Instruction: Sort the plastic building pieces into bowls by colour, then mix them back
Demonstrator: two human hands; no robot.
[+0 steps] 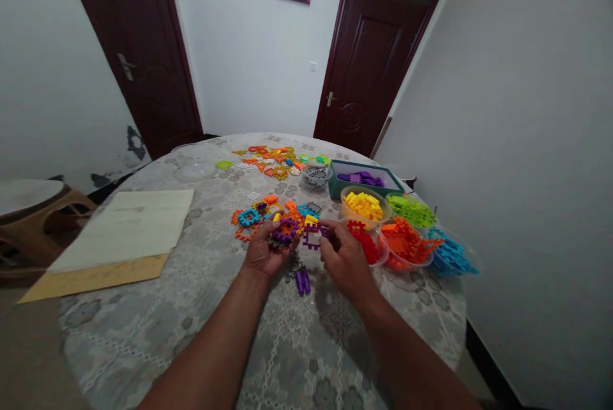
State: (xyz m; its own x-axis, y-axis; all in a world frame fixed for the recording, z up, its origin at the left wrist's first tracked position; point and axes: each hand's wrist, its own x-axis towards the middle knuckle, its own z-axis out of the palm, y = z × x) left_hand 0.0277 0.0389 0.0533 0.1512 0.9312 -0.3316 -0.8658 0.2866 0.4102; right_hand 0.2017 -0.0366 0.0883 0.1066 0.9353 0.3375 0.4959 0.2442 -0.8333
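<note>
My left hand (266,250) is closed around a small cluster of joined plastic building pieces (285,231), mostly purple, with some other colours in it. Beside it, my right hand (347,260) pinches a purple square frame piece (311,237) with notched edges. The frame is held upright, a little apart from the cluster. Just beyond both hands lies a loose pile of orange, blue and yellow pieces (249,217). Below the hands, purple rod-like pieces (302,282) rest on the patterned tablecloth, next to some small grey pieces.
To the right stand bowls of red (366,245), orange (407,242), blue (453,253), green (412,211) and yellow pieces (363,205). Behind them are a green box (338,188) with purple pieces and a bowl of grey pieces (316,174). Paper sheets (129,225) overhang the table's left edge.
</note>
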